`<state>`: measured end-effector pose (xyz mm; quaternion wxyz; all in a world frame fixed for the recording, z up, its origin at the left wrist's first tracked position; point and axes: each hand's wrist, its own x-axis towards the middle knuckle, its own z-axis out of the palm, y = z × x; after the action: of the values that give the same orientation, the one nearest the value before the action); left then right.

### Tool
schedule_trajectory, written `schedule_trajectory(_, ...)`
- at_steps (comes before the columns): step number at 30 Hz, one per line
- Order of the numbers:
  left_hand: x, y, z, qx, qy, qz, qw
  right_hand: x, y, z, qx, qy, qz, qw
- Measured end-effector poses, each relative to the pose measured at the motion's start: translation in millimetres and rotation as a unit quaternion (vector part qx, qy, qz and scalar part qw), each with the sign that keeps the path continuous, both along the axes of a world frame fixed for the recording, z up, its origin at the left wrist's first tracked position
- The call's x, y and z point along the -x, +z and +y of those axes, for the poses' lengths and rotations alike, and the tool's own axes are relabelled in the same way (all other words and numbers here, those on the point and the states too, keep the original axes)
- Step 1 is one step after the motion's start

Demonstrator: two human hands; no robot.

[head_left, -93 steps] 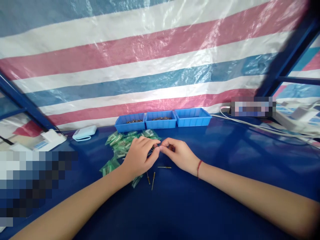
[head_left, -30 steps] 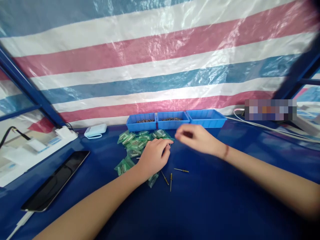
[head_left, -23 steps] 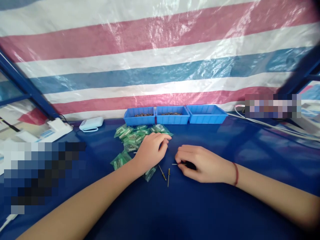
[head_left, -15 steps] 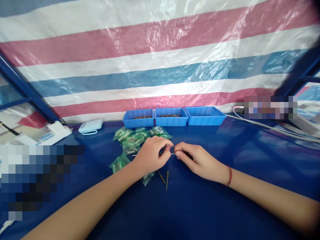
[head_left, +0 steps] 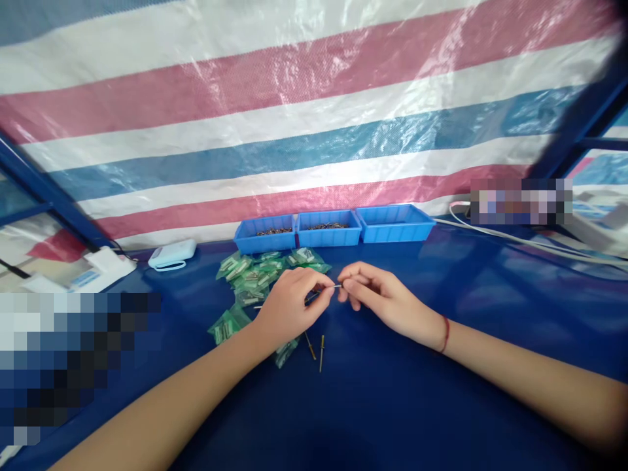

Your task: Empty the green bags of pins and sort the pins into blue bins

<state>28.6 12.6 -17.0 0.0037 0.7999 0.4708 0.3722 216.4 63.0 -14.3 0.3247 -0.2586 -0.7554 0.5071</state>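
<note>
My left hand (head_left: 287, 307) and my right hand (head_left: 380, 297) meet over the blue table (head_left: 441, 366), fingertips almost touching. Between them runs a thin metal pin (head_left: 334, 286); my right thumb and forefinger pinch one end, and my left fingers are closed on something small at the other end. Two brass-tipped pins (head_left: 316, 345) lie loose on the table just below my left hand. A heap of small green bags (head_left: 255, 275) spreads behind and under my left hand.
Three blue trays (head_left: 333, 229) stand in a row at the table's back edge; two hold small dark parts. A white device (head_left: 171, 254) lies back left, white cables (head_left: 515, 241) back right. A striped tarp (head_left: 314, 118) hangs behind.
My right hand reached toward the trays, dropped to the table by the loose pins, then rose to meet my left hand with a pin. One loose pin is gone from the table.
</note>
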Motion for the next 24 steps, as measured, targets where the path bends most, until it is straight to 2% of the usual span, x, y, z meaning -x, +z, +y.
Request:
schedule_trajectory(3, -0.5, -0.2, -0.3, -0.003, 0.013, 0.000, 1.000, 0.8, -3.7, -1.7, -0.041, -0.035, 0.032, 0.998)
schedule_trajectory(6, -1.7, -0.5, -1.2, 0.007, 0.017, 0.013, 1.000, -2.5, -4.8, -2.9, -0.192, -0.082, -0.007, 0.978)
schedule_trajectory(8, -2.3, -1.9, -1.0, 0.016, 0.023, 0.021, 0.999, -7.5, -1.1, -1.0, -0.344, -0.070, -0.053, 0.935)
schedule_trajectory(10, -2.2, -3.7, 0.3, 0.028, 0.041, 0.014, 0.999, -12.8, 6.4, 4.9, -0.491, -0.044, -0.097, 0.864)
schedule_trajectory(12, -0.2, -3.5, 2.2, 0.037, 0.063, 0.002, 0.997, -14.6, 16.3, 16.1, -0.570, -0.060, -0.123, 0.810)
schedule_trajectory(13, 1.8, -1.8, 3.1, 0.037, 0.070, 0.000, 0.997, -13.2, 21.6, 24.0, -0.576, -0.093, -0.129, 0.802)
schedule_trajectory(16, 12.5, 10.2, 4.3, 0.024, 0.075, 0.021, 0.997, 0.6, 35.3, 57.3, -0.520, -0.220, -0.133, 0.814)
schedule_trajectory(18, 22.1, 21.2, 3.3, 0.022, 0.079, 0.038, 0.996, 13.9, 40.2, 82.6, -0.493, -0.270, -0.149, 0.813)
schedule_trajectory(21, 34.8, 32.9, 0.4, 0.034, 0.067, 0.097, 0.992, 27.4, 37.7, 106.6, -0.484, -0.275, -0.207, 0.805)
schedule_trajectory(24, 40.4, 34.1, -1.6, 0.064, 0.014, 0.179, 0.982, 24.3, 22.9, 98.5, -0.494, -0.259, -0.204, 0.805)
